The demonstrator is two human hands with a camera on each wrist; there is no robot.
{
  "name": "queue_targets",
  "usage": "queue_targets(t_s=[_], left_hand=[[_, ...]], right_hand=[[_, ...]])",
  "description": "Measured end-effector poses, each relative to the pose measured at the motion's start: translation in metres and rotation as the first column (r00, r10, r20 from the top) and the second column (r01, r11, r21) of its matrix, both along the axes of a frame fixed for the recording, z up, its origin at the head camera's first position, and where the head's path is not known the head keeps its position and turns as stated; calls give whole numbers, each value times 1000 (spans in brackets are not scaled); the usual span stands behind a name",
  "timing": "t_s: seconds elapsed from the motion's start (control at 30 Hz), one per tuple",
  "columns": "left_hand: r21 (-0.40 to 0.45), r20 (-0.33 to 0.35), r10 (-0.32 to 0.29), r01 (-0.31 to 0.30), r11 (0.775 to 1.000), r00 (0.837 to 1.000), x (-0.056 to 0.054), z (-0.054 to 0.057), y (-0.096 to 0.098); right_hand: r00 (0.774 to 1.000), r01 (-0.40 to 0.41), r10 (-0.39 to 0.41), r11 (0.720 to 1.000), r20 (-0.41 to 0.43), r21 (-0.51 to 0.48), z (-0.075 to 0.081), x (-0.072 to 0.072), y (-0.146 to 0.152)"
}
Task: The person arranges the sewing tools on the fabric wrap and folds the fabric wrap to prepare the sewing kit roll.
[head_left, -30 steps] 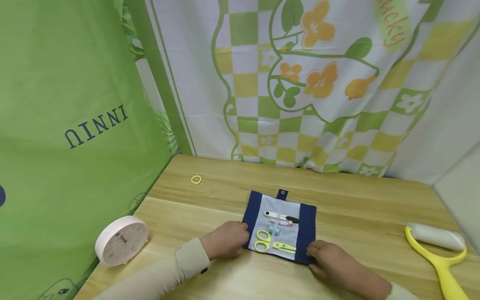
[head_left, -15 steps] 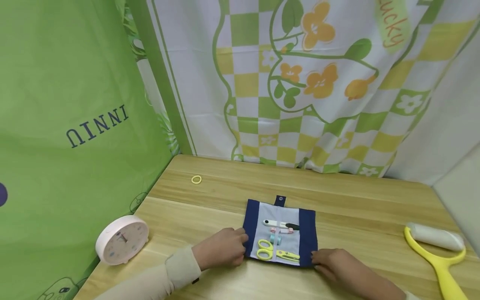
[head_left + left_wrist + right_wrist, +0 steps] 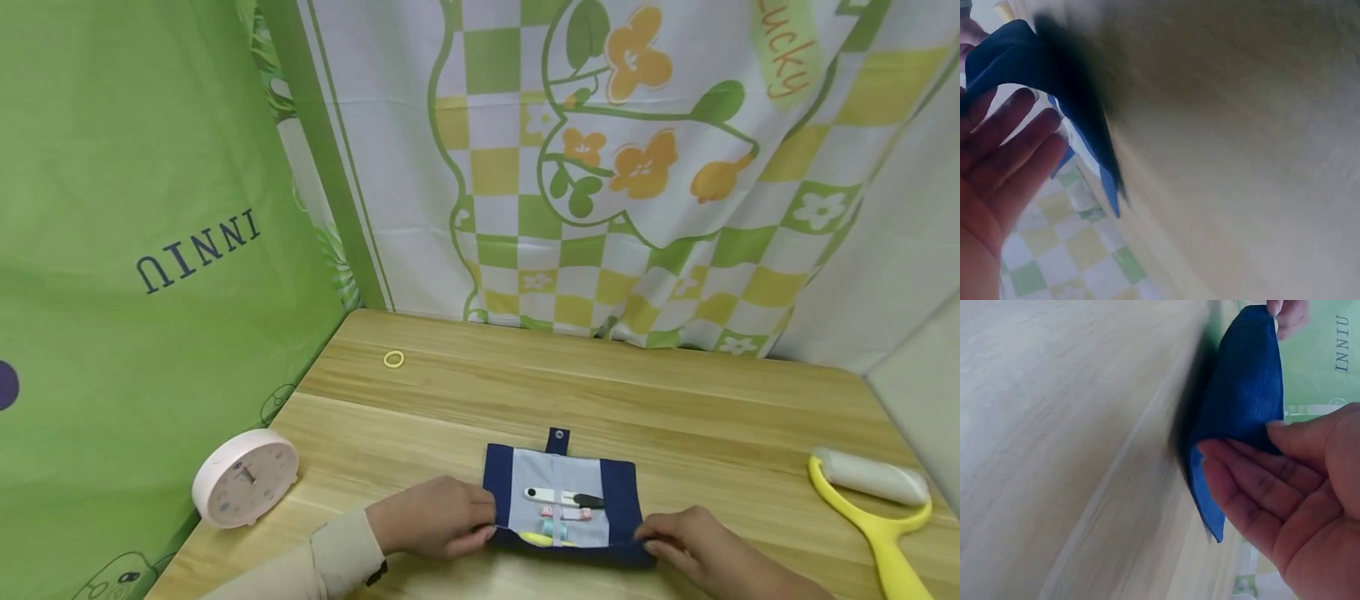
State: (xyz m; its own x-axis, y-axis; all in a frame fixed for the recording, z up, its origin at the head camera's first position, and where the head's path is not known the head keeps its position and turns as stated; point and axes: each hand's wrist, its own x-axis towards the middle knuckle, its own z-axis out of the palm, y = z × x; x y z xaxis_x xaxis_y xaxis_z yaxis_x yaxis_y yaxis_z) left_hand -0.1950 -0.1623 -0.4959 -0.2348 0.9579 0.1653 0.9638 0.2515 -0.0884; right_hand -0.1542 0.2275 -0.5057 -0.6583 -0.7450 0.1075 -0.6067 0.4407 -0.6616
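A navy fabric sewing-kit pouch (image 3: 621,500) with a pale grey lining lies unfolded, its near edge lifted and curling inward. An elastic strip holds a white tool with a black end (image 3: 551,496), a small pink item (image 3: 585,514), a teal thread spool (image 3: 553,528) and yellow scissors (image 3: 536,539). The raised edge hides most of the scissors. My left hand (image 3: 438,517) pinches the near left corner. At the near right corner, my right hand (image 3: 697,537) pinches the fabric; the right wrist view shows thumb and fingers on either side of the pouch (image 3: 1244,381).
A pink round clock (image 3: 247,479) stands at the table's left edge. Towards the back left lies a yellow ring (image 3: 393,359). A yellow-handled lint roller (image 3: 873,479) is on the right. Curtains hang behind and to the left of the wooden table (image 3: 712,400).
The pouch has slid towards me, with both hands moving along. Its near edge, flat before, has risen and now folds over the yellow scissors.
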Motion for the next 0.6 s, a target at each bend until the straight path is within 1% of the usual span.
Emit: queue_targets(t_s=[0.07,0.1,0.13,0.17,0.2,0.27,0.33,0.43,0.47,0.5,0.53,0.57,0.6], left_hand=[[-2,65,76,-76,997,995,-5,-3,0],[-14,101,126,-125,992,987,-8,-5,0],[-31,134,182,-179,983,974,-11,-7,1],[-49,166,234,-229,972,958,-14,-10,2],[-67,199,283,-275,959,938,-18,-12,3],[-110,247,367,-351,930,897,-24,-16,6],[-151,283,422,-394,907,862,-30,-19,10],[-187,331,479,-441,878,813,-34,-20,15],[-187,346,494,-457,869,798,-35,-20,16],[-182,353,509,-476,861,785,-36,-20,16],[-164,361,515,-491,855,777,-36,-20,17],[-136,367,508,-496,858,779,-36,-19,18],[-101,368,486,-485,868,793,-36,-18,18]], right_hand=[[999,53,-53,999,7,5,1,-3,-2],[996,88,-88,996,3,8,2,-5,-4],[992,126,-126,992,5,12,2,-8,-6],[986,165,-165,986,7,25,1,-10,-9],[980,200,-200,979,6,33,0,-12,-11],[963,267,-269,962,32,54,-3,-17,-17],[950,306,-309,950,44,63,-8,-20,-21],[942,334,-335,940,3,70,-15,-20,-25],[942,336,-336,938,-14,78,-16,-20,-26],[941,339,-337,936,-38,90,-17,-18,-26],[940,340,-336,935,-58,102,-18,-17,-27],[938,345,-339,932,-76,111,-18,-15,-26],[937,348,-339,930,-87,120,-17,-13,-26]])
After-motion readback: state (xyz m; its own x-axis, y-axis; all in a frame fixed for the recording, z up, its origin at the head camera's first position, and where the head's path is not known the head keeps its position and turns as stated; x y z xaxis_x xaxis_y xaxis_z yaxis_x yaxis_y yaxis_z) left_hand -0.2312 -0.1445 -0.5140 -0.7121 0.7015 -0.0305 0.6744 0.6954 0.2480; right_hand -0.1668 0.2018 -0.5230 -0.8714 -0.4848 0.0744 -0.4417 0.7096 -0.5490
